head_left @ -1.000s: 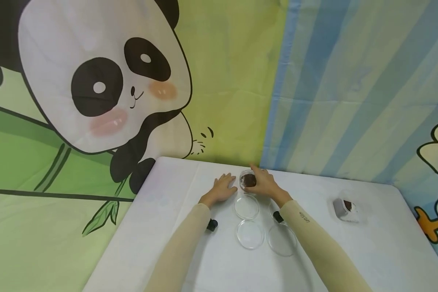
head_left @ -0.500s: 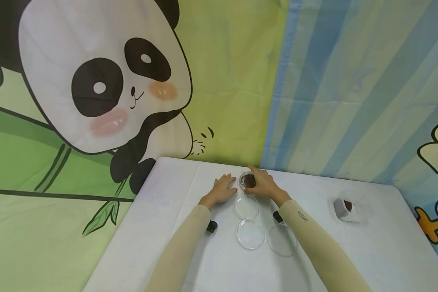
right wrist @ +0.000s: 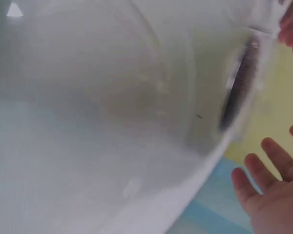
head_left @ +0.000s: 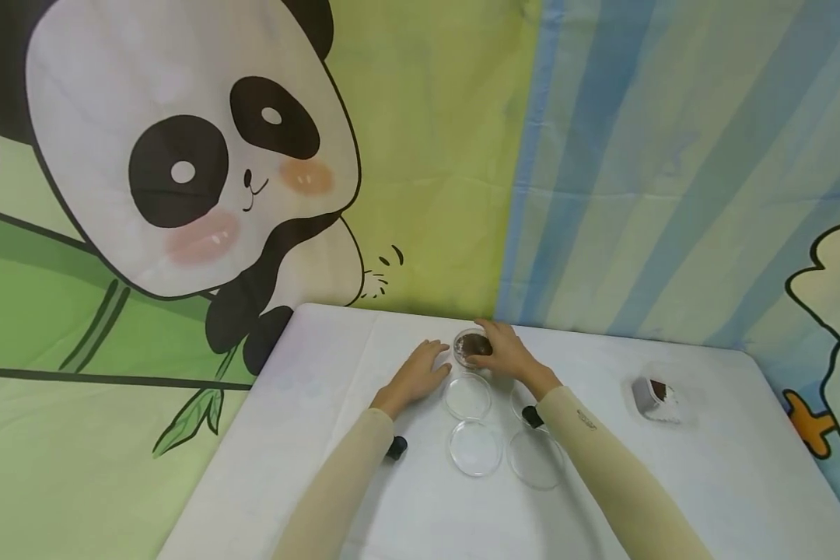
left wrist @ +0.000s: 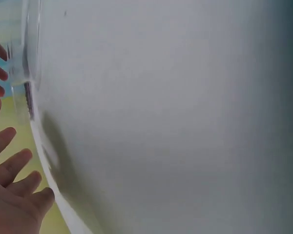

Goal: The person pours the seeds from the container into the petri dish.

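Observation:
A round clear petri dish (head_left: 461,351) holding dark brown, soil-like material lies near the table's back edge. My right hand (head_left: 511,354) grips its right side, thumb in front and index finger behind; in the right wrist view the other fingers are spread. On the dish's left, my left hand (head_left: 416,376) has loosely spread fingers with nothing in them, apart from the dish. Nearer me are clear round dishes or lids: one (head_left: 467,397) just in front, another (head_left: 475,449) below it, a third (head_left: 536,460) to the right, and one (head_left: 519,400) partly hidden by the right wrist.
A small clear container (head_left: 649,398) with brown and white material stands to the right on the white table (head_left: 735,467). Behind the table hangs a printed cloth (head_left: 434,155) with a panda on it.
My left hand has drawn slightly back from the dish, toward me. The right hand has shifted slightly right on the dish, leaving more of the brown material in sight. The head view has shifted slightly.

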Demonstrator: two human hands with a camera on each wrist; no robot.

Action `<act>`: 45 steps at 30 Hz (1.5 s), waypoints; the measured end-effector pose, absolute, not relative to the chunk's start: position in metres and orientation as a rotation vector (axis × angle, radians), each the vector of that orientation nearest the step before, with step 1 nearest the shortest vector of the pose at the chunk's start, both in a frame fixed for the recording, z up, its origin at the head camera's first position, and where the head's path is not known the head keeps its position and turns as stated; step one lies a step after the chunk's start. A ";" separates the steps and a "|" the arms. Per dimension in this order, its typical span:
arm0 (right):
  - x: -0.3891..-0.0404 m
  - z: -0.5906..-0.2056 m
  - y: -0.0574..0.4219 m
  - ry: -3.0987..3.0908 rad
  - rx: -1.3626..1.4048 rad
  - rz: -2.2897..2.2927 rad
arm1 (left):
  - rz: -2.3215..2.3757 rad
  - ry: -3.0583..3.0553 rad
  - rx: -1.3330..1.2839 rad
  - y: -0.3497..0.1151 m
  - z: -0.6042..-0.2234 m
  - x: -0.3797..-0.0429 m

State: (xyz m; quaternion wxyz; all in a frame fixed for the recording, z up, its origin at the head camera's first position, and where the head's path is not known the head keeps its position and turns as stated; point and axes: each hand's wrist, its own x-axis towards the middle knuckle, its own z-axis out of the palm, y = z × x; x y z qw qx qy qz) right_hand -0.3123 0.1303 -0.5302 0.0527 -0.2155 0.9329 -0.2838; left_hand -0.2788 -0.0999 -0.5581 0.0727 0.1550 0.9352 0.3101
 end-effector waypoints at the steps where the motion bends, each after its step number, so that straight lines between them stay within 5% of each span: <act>1: -0.309 -0.526 0.132 2.843 -0.642 -0.880 | 0.951 2.808 0.468 -0.100 -0.557 -0.276; 16: -0.245 -0.488 0.178 2.984 -0.612 -1.048 | 0.993 2.793 0.585 -0.108 -0.538 -0.239; 45: -0.166 -0.498 0.284 3.254 -0.252 -1.235 | 0.774 2.810 0.623 -0.106 -0.547 -0.204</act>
